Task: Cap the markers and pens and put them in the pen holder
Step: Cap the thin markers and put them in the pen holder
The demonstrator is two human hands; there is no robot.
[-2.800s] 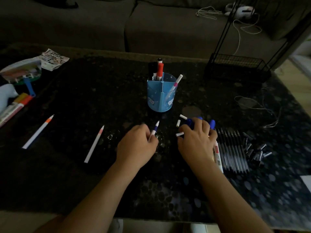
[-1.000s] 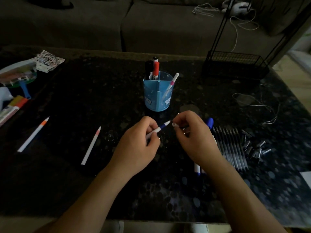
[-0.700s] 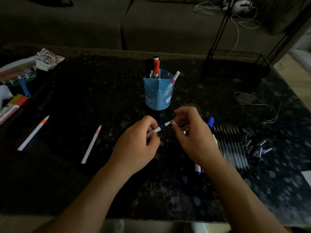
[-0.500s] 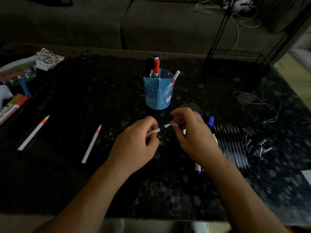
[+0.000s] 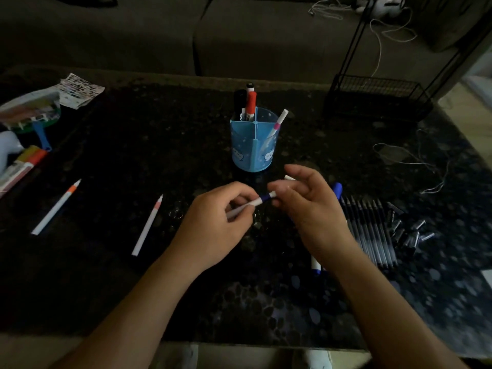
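Observation:
My left hand [image 5: 213,225] grips a thin white pen with a blue band [image 5: 262,200], tip pointing right. My right hand [image 5: 311,206] pinches a small white cap [image 5: 273,194] sitting on that tip. Just beyond stands the blue pen holder [image 5: 253,147], with a red marker, black markers and a pink-banded pen in it. Two uncapped white pens lie to the left: an orange one [image 5: 56,207] and a pink one [image 5: 147,225]. A blue marker [image 5: 336,190] lies partly hidden behind my right hand.
A row of several dark pens [image 5: 372,233] and a heap of dark caps [image 5: 407,233] lie to the right. Marker packs [image 5: 24,161] and a bag [image 5: 29,107] sit at the left edge. A wire rack [image 5: 378,99] and a cord [image 5: 415,161] are at the back right.
My right hand picked a white cap off the table, brought it to the pen tip held in my left hand, and pressed it on. Both hands rose slightly.

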